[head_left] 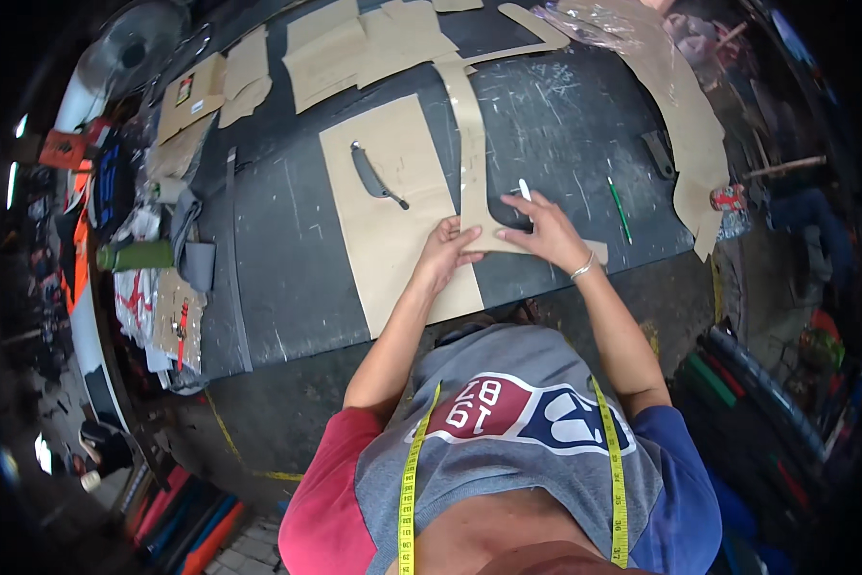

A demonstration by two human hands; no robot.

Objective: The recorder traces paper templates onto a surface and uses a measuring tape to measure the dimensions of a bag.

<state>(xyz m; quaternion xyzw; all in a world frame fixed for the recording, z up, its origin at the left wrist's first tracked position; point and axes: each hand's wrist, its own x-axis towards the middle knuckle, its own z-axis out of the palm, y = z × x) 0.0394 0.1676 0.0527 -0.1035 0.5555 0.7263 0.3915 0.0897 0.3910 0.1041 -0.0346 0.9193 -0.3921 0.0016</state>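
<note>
A long tan cardboard pattern piece [472, 144] with a curved inner corner lies across the dark table, its near arm running right along the front edge. My left hand [443, 251] pinches this near corner, thumb on top. Beside it my right hand [551, 232] has its thumb against the pattern's curved edge, and a short white stick [524, 189], perhaps chalk or a pen, pokes up from its fingers. Partly under my left hand is a rectangular tan sheet [368, 240]. On that sheet rests a dark, slightly curved strap-like handle [378, 178] with metal at one end.
Right of my hands lies a green pen [620, 211]. A large curved cardboard piece [675, 115] hangs over the table's right side. More cut sheets [368, 48] cover the far side. A long flat strip [236, 259], a green roll [136, 255] and grey cloth are at left.
</note>
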